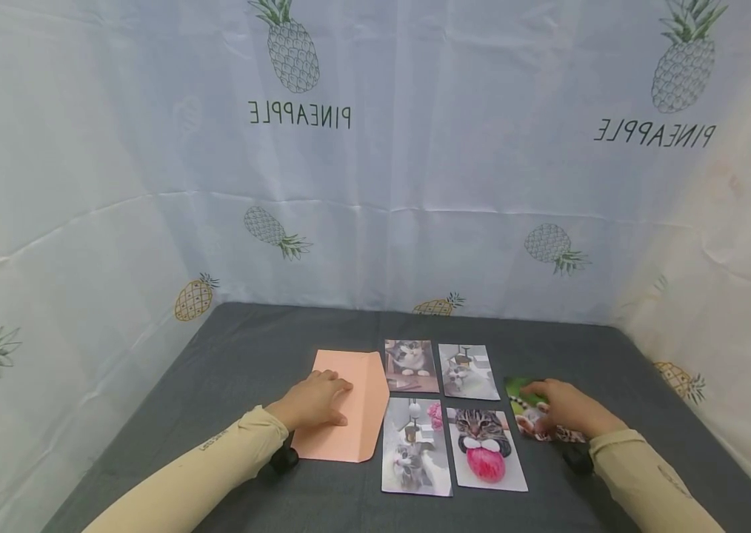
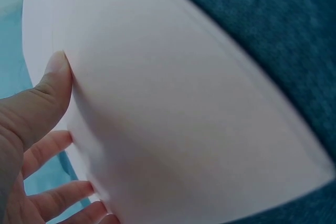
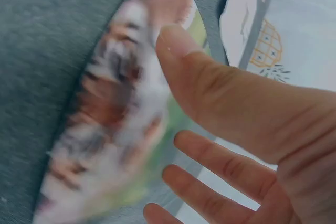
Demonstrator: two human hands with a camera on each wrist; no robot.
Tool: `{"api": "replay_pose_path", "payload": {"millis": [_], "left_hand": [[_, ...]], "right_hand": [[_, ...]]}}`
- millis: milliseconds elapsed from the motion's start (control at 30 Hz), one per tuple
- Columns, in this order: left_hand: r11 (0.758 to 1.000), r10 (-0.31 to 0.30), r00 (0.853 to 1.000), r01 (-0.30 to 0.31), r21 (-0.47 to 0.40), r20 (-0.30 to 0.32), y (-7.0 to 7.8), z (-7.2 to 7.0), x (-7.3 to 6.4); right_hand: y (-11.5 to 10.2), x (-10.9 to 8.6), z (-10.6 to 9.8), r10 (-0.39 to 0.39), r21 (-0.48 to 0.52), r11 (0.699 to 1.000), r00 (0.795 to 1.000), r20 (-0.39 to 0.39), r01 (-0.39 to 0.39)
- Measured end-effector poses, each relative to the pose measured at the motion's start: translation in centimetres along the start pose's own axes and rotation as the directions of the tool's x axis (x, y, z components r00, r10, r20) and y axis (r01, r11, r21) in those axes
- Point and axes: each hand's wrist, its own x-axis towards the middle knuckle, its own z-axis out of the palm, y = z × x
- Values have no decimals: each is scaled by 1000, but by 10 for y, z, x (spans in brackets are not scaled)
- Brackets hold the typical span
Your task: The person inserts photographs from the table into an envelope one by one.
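My left hand (image 1: 314, 400) rests on a peach paper envelope (image 1: 367, 400) lying with its flap spread to the right. In the left wrist view, the thumb and fingertips touch the paper of the envelope (image 2: 173, 87). At the far right of the layout, my right hand (image 1: 565, 407) is over a photo card (image 1: 526, 416) with a green background and striped animals, partly covering it. The right wrist view has the thumb overlapping this photo card (image 3: 110, 93), with the other fingers spread apart beside it.
Between the hands lie several cat photo cards in two rows: back left (image 1: 411, 364), back right (image 1: 469, 370), front left (image 1: 415, 448) and front right (image 1: 485, 466). A dark cloth (image 1: 329, 326) covers the table. Pale pineapple-print curtains (image 1: 415, 163) stand behind and at both sides.
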Motion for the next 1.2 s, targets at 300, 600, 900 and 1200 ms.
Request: {"api": "replay_pose_path", "payload": {"millis": [300,600,900,1200], "left_hand": [[1000,-2,1000,2,13,-4,0,1,1],[1000,4,1000,-4,5,-7,-1,2,1],[1000,1,1000,-1,12,-4,-3,1,0],[1000,23,1000,-23,19,-6,-3,2,1]], "right_hand": [[19,3,-21,35,96,995,997,-73,-28],[54,12,-23,113,216,971,993,-34,-103],[66,22,-6,113,227,968,994,-15,-106],[68,22,-9,99,274,957,995,18,-100]]}}
